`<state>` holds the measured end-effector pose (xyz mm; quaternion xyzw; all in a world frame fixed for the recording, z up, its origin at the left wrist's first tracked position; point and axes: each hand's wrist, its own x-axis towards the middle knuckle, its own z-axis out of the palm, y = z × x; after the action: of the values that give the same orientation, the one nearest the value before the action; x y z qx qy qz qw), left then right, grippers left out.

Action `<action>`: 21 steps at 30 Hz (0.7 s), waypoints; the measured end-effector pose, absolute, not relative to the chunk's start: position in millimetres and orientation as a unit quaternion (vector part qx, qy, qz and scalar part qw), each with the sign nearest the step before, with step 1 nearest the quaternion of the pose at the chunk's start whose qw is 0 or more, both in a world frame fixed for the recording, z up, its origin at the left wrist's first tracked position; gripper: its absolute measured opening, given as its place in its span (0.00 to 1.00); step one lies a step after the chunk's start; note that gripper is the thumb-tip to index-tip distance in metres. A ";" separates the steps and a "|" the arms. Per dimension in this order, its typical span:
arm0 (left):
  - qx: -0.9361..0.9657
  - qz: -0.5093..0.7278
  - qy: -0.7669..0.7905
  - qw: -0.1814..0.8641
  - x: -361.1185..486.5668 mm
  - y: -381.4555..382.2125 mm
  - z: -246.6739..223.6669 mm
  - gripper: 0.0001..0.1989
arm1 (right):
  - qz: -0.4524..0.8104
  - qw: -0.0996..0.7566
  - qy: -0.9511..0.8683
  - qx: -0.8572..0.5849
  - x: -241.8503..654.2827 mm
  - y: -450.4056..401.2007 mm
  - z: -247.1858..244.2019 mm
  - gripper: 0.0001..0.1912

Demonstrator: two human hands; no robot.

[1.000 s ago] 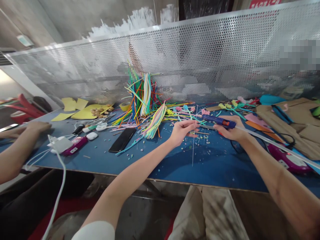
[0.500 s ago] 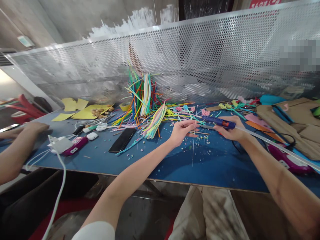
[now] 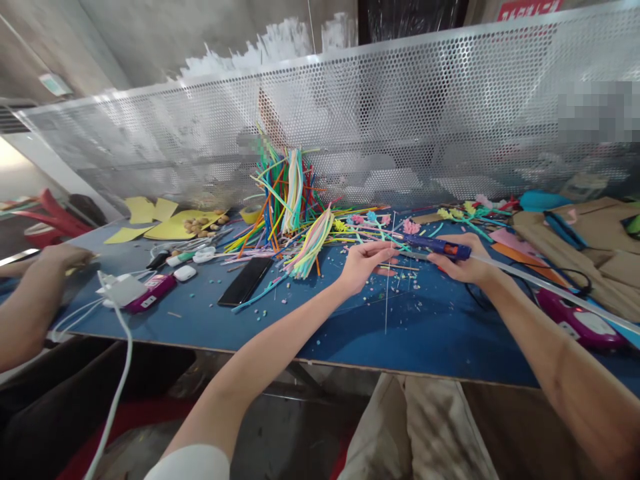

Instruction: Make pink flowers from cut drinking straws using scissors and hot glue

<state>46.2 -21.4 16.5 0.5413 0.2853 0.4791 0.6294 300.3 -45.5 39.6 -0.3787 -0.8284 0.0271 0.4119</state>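
Note:
My right hand (image 3: 464, 259) is wrapped round a blue glue gun (image 3: 437, 246), whose nozzle end points left toward my other hand. A long translucent glue stick (image 3: 545, 288) runs out of the gun's back over my right wrist. My left hand (image 3: 369, 265) is closed in a pinch just left of the gun's front; what its fingertips hold is too small to make out. A thin white vertical strand (image 3: 387, 293) shows beside these fingers. Behind both hands lie pipe-cleaner flowers, among them a pink flower (image 3: 412, 227).
Bundles of coloured pipe cleaners (image 3: 307, 247) lie behind a black phone (image 3: 245, 281). Purple power strips (image 3: 580, 319) sit right and left, with a white charger (image 3: 123, 291). Brown paper (image 3: 595, 240) covers the right side. Another person's hand (image 3: 63, 260) rests at far left. A perforated metal panel (image 3: 400, 120) backs the table.
My hands and the glue gun have stayed almost in place. The other person's hand at far left has shifted slightly left.

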 end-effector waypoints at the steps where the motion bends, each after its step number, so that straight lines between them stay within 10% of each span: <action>1: 0.541 0.480 0.284 0.630 46.2 -21.4 16.4 0.23 | 0.027 0.411 -0.828 -0.380 300.4 -45.5 39.5 0.19; 21: 0.541 0.480 0.282 0.630 45.4 -19.9 15.7 0.23 | 0.026 0.406 -0.827 -0.387 296.9 -49.0 44.4 0.19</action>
<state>45.4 -19.9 15.7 0.5411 0.2822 0.4803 0.6300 296.9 -49.0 44.4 -0.3875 -0.8274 0.0264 0.4058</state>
